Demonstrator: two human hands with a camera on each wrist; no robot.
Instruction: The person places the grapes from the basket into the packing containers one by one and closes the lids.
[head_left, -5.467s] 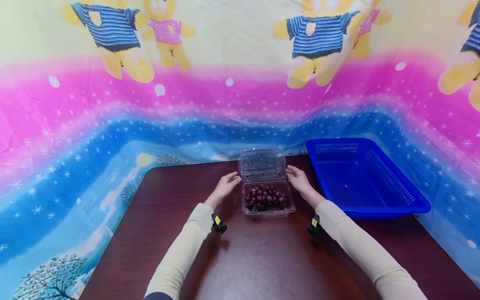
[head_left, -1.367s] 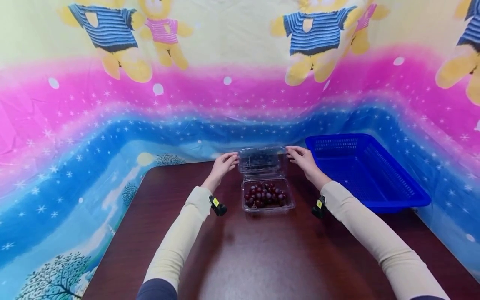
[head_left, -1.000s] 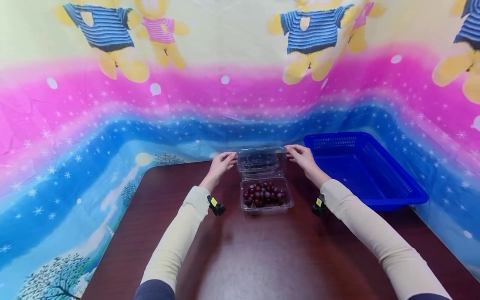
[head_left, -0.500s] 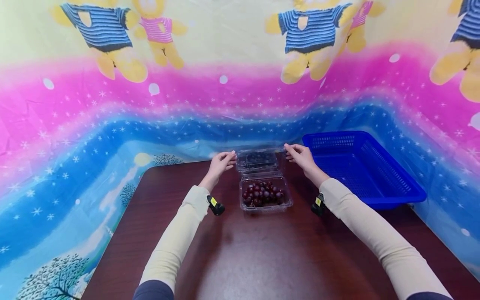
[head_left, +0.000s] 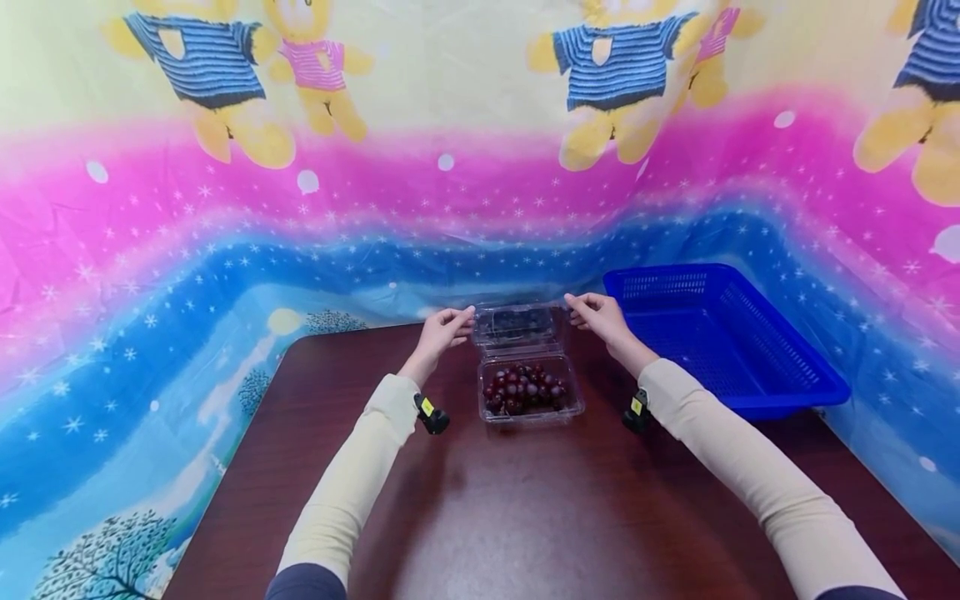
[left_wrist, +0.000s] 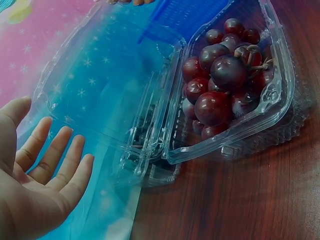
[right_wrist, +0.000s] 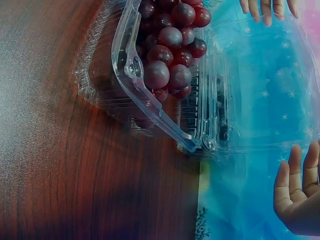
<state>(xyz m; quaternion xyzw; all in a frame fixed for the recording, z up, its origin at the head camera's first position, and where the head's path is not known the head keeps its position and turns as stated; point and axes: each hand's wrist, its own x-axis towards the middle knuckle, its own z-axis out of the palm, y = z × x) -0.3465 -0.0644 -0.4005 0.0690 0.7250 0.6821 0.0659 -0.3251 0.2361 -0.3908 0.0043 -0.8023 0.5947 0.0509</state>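
A clear plastic clamshell box stands on the table with its hinged lid raised at the far side. Dark red grapes fill its base; in the left wrist view a stem shows among them. My left hand is at the lid's left edge, with its fingers extended and spread in the left wrist view. At the lid's right edge is my right hand, fingers fairly straight, near the upper corner. Whether the fingertips touch the plastic is hard to tell. Dark shapes show through the lid, their kind unclear.
A blue plastic basket with slotted sides stands to the right, close to my right hand. The brown wooden table ends just behind the box. A printed curtain hangs behind it.
Since the earliest frame both hands have moved up from the lid's lower sides to near its upper corners, and the lid's tilt has changed. In the last second the hands have barely moved.
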